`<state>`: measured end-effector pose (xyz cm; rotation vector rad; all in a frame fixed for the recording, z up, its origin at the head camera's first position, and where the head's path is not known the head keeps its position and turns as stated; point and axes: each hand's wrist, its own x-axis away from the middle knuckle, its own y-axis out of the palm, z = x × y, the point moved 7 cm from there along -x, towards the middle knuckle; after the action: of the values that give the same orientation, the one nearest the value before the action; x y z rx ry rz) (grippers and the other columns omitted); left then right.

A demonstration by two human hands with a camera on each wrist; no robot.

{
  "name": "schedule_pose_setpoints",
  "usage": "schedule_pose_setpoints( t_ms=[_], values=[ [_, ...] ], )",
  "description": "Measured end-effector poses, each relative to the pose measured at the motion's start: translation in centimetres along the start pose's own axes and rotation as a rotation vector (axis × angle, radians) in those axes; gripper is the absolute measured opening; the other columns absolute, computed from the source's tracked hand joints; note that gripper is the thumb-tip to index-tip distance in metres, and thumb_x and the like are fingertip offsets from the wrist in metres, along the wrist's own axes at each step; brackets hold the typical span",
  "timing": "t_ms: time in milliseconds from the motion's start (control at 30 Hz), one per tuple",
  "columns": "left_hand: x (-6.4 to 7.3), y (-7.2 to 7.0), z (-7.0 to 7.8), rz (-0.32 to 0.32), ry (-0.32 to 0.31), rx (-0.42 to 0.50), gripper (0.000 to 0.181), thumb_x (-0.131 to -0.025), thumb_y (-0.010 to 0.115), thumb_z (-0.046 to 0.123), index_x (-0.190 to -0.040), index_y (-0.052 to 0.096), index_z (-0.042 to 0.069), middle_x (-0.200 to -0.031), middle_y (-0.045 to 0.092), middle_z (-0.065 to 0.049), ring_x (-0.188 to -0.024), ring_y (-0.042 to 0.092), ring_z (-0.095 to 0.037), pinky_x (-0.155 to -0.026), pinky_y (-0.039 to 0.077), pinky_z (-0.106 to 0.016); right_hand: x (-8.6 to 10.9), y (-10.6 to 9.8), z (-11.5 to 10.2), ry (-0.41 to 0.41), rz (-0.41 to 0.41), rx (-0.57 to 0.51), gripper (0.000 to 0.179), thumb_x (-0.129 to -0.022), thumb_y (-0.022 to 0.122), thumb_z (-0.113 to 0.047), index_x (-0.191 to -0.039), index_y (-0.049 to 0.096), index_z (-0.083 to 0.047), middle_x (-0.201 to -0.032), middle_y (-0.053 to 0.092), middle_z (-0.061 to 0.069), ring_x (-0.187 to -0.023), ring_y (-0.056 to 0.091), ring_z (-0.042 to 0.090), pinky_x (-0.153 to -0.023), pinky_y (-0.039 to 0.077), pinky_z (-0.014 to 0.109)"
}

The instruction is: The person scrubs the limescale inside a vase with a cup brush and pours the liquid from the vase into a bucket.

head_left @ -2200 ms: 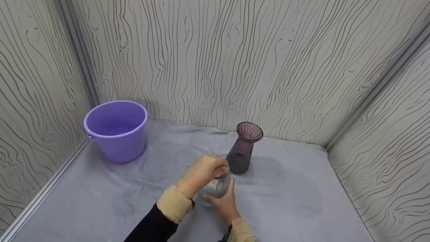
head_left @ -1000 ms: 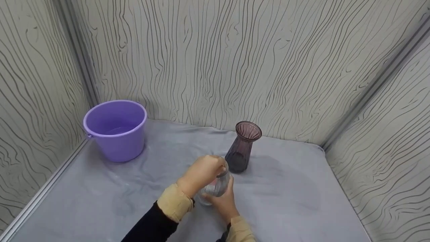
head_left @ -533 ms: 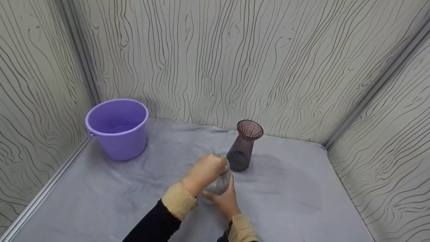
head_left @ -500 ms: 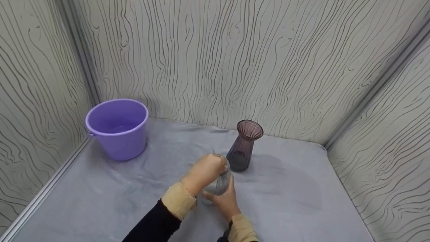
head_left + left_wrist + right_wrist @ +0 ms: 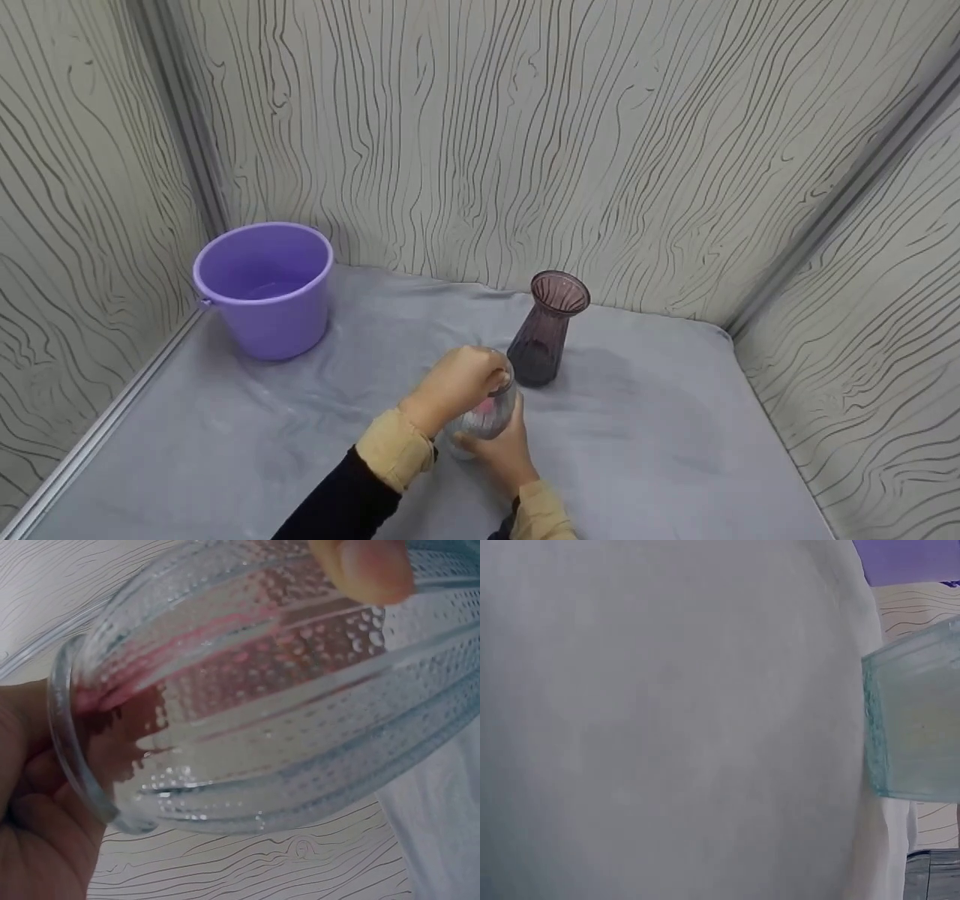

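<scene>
A clear ribbed glass vase (image 5: pixel 493 421) is held tilted at the middle of the table. My right hand (image 5: pixel 511 454) grips its body from the right, thumb across the near side. My left hand (image 5: pixel 459 379) has its fingers inside the mouth. They pinch a pink cloth-like piece (image 5: pixel 486 407), which shows through the glass wall. In the left wrist view the dimpled vase (image 5: pixel 240 757) fills the frame, with pink streaks (image 5: pixel 142 679) running inward from the mouth. The right wrist view shows the vase's greenish base (image 5: pixel 919 716); the right hand is out of that view.
Just behind the clear vase stands a purple glass vase (image 5: pixel 538 337) with a flared rim. A purple bucket (image 5: pixel 274 326) stands at the back left. Grey cloth (image 5: pixel 637 450) covers the table, and wood-patterned walls (image 5: pixel 480 150) enclose it at the back and sides.
The pink piece was at the mouth, went down inside with the left fingers, dropped out of sight half a second ago, and shows through the glass again. The right hand's hold is unchanged.
</scene>
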<state>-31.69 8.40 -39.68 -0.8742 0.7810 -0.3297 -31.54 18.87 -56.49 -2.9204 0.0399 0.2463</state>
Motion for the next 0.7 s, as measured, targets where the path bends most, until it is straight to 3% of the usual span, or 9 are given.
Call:
schedule_pose_setpoints(
  t_ms=[167,433,700],
  values=[
    [0.13,-0.08,0.03,0.014,0.006,-0.024,0.014,-0.098,0.066,0.009,-0.085,0.069,0.007,-0.076,0.065,-0.002,-0.067,0.054,-0.008,-0.064,0.052,-0.026,0.74,0.50,-0.13,0.019,0.064,-0.039,0.119,-0.071,0.093,-0.019,-0.158,0.013,-0.006,-0.158,0.031,0.023,-0.145,0.032,0.041,-0.116,0.026,0.061],
    [0.46,0.13,0.16,0.052,-0.031,-0.087,0.013,-0.099,0.065,0.012,-0.088,0.070,0.007,-0.080,0.069,-0.003,-0.070,0.066,-0.013,-0.062,0.053,-0.024,1.11,0.93,0.20,0.070,0.122,-0.029,0.124,-0.070,0.095,-0.026,-0.159,0.010,-0.007,-0.162,0.024,0.025,-0.148,0.026,0.042,-0.116,0.024,0.063],
    [0.56,0.18,0.67,0.082,-0.030,-0.115,0.011,-0.098,0.066,0.009,-0.090,0.071,0.006,-0.083,0.069,-0.004,-0.073,0.069,-0.017,-0.062,0.054,-0.024,0.88,0.72,0.20,0.035,0.136,-0.024,0.121,-0.071,0.093,-0.022,-0.159,0.012,-0.006,-0.161,0.027,0.023,-0.148,0.028,0.041,-0.117,0.023,0.062]
  ],
)
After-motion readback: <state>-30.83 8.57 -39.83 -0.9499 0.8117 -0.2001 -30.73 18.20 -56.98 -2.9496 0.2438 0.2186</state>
